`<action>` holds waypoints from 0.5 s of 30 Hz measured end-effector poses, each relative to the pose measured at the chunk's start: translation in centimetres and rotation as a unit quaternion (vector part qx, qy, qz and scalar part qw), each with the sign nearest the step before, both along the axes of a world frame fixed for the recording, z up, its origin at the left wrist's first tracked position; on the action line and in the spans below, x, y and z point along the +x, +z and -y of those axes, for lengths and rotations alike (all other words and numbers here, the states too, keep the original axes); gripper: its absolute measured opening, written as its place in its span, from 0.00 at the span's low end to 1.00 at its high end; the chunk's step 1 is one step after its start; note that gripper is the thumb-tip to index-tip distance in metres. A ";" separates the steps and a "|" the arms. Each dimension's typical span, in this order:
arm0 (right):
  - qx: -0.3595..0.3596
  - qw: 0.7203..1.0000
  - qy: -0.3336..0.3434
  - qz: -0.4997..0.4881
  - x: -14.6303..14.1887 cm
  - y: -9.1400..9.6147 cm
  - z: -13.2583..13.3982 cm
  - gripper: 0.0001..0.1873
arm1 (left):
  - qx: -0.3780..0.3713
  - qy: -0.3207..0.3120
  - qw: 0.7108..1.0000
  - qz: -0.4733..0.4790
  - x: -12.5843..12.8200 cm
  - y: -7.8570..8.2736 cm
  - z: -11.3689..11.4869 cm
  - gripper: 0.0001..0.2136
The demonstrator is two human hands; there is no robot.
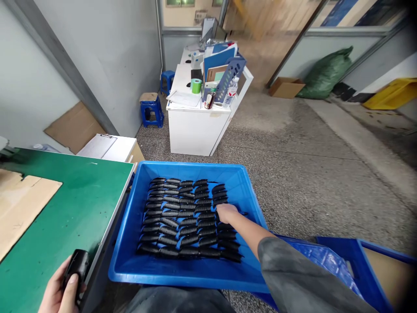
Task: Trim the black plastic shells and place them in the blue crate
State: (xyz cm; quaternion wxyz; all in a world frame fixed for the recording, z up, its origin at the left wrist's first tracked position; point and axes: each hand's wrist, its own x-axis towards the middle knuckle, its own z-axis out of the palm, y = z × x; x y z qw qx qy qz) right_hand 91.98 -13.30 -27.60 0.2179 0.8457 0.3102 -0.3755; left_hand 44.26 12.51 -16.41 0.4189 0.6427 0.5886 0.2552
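Meanwhile, left hand [60, 288] clamped on a black part [76, 266], right hand [226, 213] on rows of black parts [182, 217], grip unclear.

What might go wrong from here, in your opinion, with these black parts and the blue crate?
The black part in the left hand is close to the edge of the green table, so it might slip and fall beside the blue crate. The right hand reaches into the packed rows, so it may knock neighbouring parts out of line.
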 end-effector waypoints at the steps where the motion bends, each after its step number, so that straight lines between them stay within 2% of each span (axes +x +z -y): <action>1: 0.014 1.000 -0.004 0.016 0.6 0.0 -0.2 0.19 | -0.002 0.000 1.000 0.001 0.0 0.0 0.0 0.30; 6: 0.050 0.997 -0.036 0.052 3.0 -0.7 -1.8 0.21 | -0.003 0.012 1.000 -0.016 0.5 0.7 0.2 0.32; 11: 0.038 0.997 -0.064 0.027 3.0 -1.5 -2.7 0.19 | -0.021 0.006 0.999 -0.031 1.5 2.0 0.5 0.35; 15: 0.042 0.996 -0.070 0.027 3.3 -1.3 -2.7 0.18 | -0.016 0.010 0.999 -0.036 1.9 2.4 0.6 0.37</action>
